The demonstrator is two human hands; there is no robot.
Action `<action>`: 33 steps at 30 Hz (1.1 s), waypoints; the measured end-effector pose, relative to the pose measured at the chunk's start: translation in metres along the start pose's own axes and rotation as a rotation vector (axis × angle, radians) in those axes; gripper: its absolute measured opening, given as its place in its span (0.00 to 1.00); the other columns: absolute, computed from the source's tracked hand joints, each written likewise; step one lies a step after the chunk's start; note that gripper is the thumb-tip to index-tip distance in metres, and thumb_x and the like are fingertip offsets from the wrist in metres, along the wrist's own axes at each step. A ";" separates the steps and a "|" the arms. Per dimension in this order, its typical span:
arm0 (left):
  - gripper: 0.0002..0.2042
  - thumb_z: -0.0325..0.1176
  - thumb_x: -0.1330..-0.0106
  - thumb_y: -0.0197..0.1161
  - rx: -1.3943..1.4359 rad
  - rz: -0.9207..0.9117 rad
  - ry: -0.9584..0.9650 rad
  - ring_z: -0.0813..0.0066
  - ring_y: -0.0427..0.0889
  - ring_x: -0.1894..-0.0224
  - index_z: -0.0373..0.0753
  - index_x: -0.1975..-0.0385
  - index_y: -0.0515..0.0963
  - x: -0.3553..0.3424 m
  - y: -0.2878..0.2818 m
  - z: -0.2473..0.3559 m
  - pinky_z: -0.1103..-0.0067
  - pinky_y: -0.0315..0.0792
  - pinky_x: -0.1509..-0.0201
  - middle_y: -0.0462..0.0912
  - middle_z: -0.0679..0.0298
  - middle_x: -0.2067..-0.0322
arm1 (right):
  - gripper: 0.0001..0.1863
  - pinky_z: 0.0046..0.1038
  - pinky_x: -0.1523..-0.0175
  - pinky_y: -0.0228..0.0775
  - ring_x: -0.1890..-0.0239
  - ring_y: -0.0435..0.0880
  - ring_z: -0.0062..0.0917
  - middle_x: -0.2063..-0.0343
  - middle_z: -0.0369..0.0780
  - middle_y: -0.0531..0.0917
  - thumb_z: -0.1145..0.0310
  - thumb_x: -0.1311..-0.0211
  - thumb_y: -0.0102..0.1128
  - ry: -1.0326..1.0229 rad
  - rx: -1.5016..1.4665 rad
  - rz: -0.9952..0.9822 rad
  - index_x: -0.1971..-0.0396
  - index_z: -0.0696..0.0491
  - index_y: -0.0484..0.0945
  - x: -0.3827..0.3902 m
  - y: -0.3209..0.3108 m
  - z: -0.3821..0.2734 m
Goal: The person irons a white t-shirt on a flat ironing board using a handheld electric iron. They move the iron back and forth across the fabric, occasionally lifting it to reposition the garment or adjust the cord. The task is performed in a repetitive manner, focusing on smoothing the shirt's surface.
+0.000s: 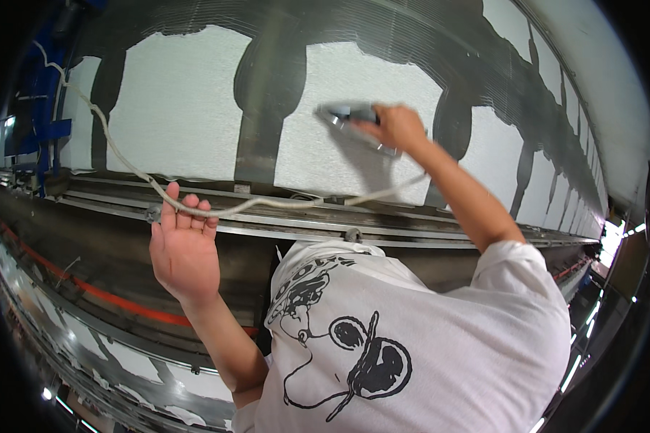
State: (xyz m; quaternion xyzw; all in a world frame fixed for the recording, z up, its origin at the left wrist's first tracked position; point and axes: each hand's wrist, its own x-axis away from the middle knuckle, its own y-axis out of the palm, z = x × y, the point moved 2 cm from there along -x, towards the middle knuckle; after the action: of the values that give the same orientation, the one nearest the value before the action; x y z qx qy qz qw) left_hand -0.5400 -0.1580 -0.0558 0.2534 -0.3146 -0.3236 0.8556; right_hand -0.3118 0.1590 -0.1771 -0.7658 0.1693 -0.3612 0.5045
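Note:
My right hand (401, 126) is wrapped round the dark handle of a clothes iron (334, 113). The iron is blurred, its pointed end to the left, over a white fabric panel (318, 155) on the dark table top (271, 54). A pale cord (282, 205) runs from near my right wrist along the table's near edge to my left hand, then up to the far left. My left hand (186, 249) is palm up with fingers stretched out, at the table edge. The cord lies across its fingers, which do not close round it.
Another white panel (177, 108) lies to the left, and several more continue to the right. Metal rails (282, 229) run along the near edge. A blue frame (47, 130) stands at the far left. Behind me an orange-red strip (123, 304) borders another table with white pieces.

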 end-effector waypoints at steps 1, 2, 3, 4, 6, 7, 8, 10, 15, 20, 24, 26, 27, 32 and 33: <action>0.31 0.49 0.24 0.40 0.011 -0.029 0.027 0.65 0.69 0.43 0.31 0.31 0.56 -0.005 -0.001 0.003 0.69 0.63 0.37 0.70 0.57 0.45 | 0.34 0.40 0.68 0.76 0.74 0.85 0.40 0.81 0.45 0.83 0.31 0.45 0.59 0.035 -0.071 0.037 0.72 0.54 0.83 -0.027 -0.018 0.003; 0.30 0.49 0.24 0.40 0.024 -0.007 0.032 0.64 0.69 0.42 0.31 0.31 0.56 -0.010 0.000 0.006 0.69 0.62 0.36 0.70 0.56 0.44 | 0.34 0.40 0.67 0.76 0.72 0.86 0.40 0.79 0.46 0.84 0.32 0.45 0.60 0.070 -0.144 0.070 0.71 0.55 0.83 -0.055 -0.031 0.008; 0.30 0.48 0.24 0.40 0.038 0.010 0.037 0.63 0.69 0.41 0.30 0.31 0.56 -0.018 0.002 0.009 0.68 0.62 0.35 0.70 0.56 0.43 | 0.35 0.40 0.66 0.76 0.71 0.86 0.41 0.77 0.47 0.85 0.32 0.46 0.60 0.096 -0.155 0.132 0.71 0.55 0.84 -0.085 -0.036 0.020; 0.30 0.47 0.24 0.39 0.052 0.029 0.043 0.62 0.69 0.41 0.30 0.32 0.57 -0.025 0.002 0.012 0.68 0.62 0.34 0.70 0.55 0.43 | 0.35 0.40 0.65 0.75 0.69 0.86 0.41 0.75 0.49 0.85 0.32 0.46 0.61 0.120 -0.167 0.193 0.70 0.56 0.84 -0.108 -0.039 0.031; 0.29 0.47 0.24 0.41 0.111 -0.015 0.042 0.61 0.69 0.40 0.29 0.33 0.59 -0.037 -0.005 0.017 0.66 0.62 0.34 0.70 0.54 0.42 | 0.35 0.39 0.63 0.75 0.67 0.86 0.42 0.74 0.50 0.85 0.33 0.45 0.60 0.112 -0.159 0.190 0.72 0.57 0.85 -0.128 -0.044 0.034; 0.28 0.47 0.24 0.41 0.112 -0.013 0.044 0.61 0.69 0.40 0.29 0.34 0.59 -0.041 -0.009 0.018 0.66 0.63 0.34 0.70 0.53 0.43 | 0.35 0.39 0.62 0.75 0.66 0.86 0.42 0.73 0.50 0.85 0.33 0.45 0.60 0.103 -0.148 0.185 0.73 0.57 0.85 -0.132 -0.045 0.033; 0.28 0.47 0.24 0.42 0.114 -0.009 0.049 0.61 0.69 0.40 0.29 0.34 0.59 -0.043 -0.015 0.023 0.66 0.63 0.34 0.71 0.53 0.43 | 0.36 0.40 0.62 0.75 0.66 0.86 0.42 0.74 0.50 0.85 0.33 0.45 0.59 0.090 -0.098 0.161 0.76 0.58 0.84 -0.125 -0.037 0.030; 0.26 0.45 0.26 0.47 0.106 0.063 0.039 0.61 0.73 0.45 0.31 0.37 0.65 -0.045 -0.015 0.037 0.68 0.68 0.39 0.74 0.53 0.47 | 0.37 0.40 0.66 0.73 0.70 0.85 0.41 0.77 0.50 0.84 0.33 0.43 0.57 0.087 -0.024 0.056 0.82 0.58 0.82 -0.094 -0.022 0.004; 0.21 0.46 0.28 0.52 0.123 0.161 0.021 0.67 0.78 0.54 0.36 0.44 0.73 -0.030 -0.048 0.051 0.72 0.71 0.48 0.80 0.59 0.57 | 0.28 0.38 0.67 0.76 0.77 0.84 0.40 0.80 0.47 0.83 0.40 0.42 0.61 -0.098 0.032 -0.008 0.63 0.55 0.83 0.047 0.066 -0.057; 0.21 0.47 0.26 0.51 0.034 0.098 -0.025 0.73 0.78 0.59 0.39 0.43 0.73 -0.034 -0.090 0.092 0.74 0.71 0.52 0.81 0.63 0.61 | 0.20 0.30 0.75 0.67 0.84 0.76 0.24 0.87 0.37 0.76 0.56 0.43 0.70 0.067 -0.661 0.193 0.76 0.59 0.78 0.070 0.055 -0.108; 0.22 0.44 0.27 0.52 0.100 0.103 0.116 0.81 0.67 0.80 0.35 0.42 0.73 -0.014 -0.155 0.184 0.83 0.60 0.75 0.77 0.67 0.76 | 0.14 0.19 0.80 0.60 0.86 0.68 0.13 0.87 0.30 0.71 0.58 0.34 0.65 0.155 -1.176 0.222 0.69 0.54 0.77 0.036 0.007 -0.206; 0.19 0.42 0.28 0.55 0.136 -0.022 0.225 0.82 0.66 0.82 0.37 0.44 0.74 -0.006 -0.194 0.240 0.83 0.57 0.76 0.78 0.67 0.77 | 0.15 0.20 0.80 0.61 0.86 0.68 0.14 0.86 0.30 0.71 0.58 0.35 0.66 0.119 -1.317 0.379 0.70 0.54 0.76 0.010 -0.004 -0.251; 0.18 0.41 0.28 0.56 0.103 -0.028 0.330 0.82 0.67 0.80 0.37 0.45 0.75 -0.004 -0.205 0.275 0.83 0.59 0.75 0.78 0.67 0.76 | 0.15 0.21 0.80 0.60 0.87 0.67 0.14 0.85 0.30 0.70 0.58 0.34 0.65 0.112 -1.347 0.449 0.72 0.52 0.73 -0.003 -0.013 -0.275; 0.10 0.29 0.31 0.60 -0.009 -0.083 0.747 0.79 0.72 0.74 0.43 0.52 0.78 0.021 -0.261 0.424 0.81 0.65 0.70 0.78 0.68 0.70 | 0.13 0.22 0.78 0.63 0.85 0.68 0.16 0.83 0.31 0.69 0.61 0.33 0.64 0.063 -1.696 0.727 0.72 0.50 0.71 -0.025 -0.039 -0.388; 0.10 0.30 0.30 0.59 -0.078 -0.080 0.802 0.79 0.72 0.75 0.43 0.51 0.78 0.024 -0.272 0.453 0.80 0.66 0.70 0.78 0.68 0.70 | 0.13 0.22 0.78 0.64 0.84 0.68 0.16 0.82 0.31 0.69 0.61 0.33 0.63 0.069 -1.724 0.778 0.72 0.50 0.71 -0.026 -0.044 -0.406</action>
State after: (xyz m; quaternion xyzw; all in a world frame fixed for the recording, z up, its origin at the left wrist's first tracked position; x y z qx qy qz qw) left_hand -0.9514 -0.4592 0.0853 0.3390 0.0665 -0.2438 0.9062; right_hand -0.6280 -0.0702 -0.0544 -0.7532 0.6363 0.0598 -0.1556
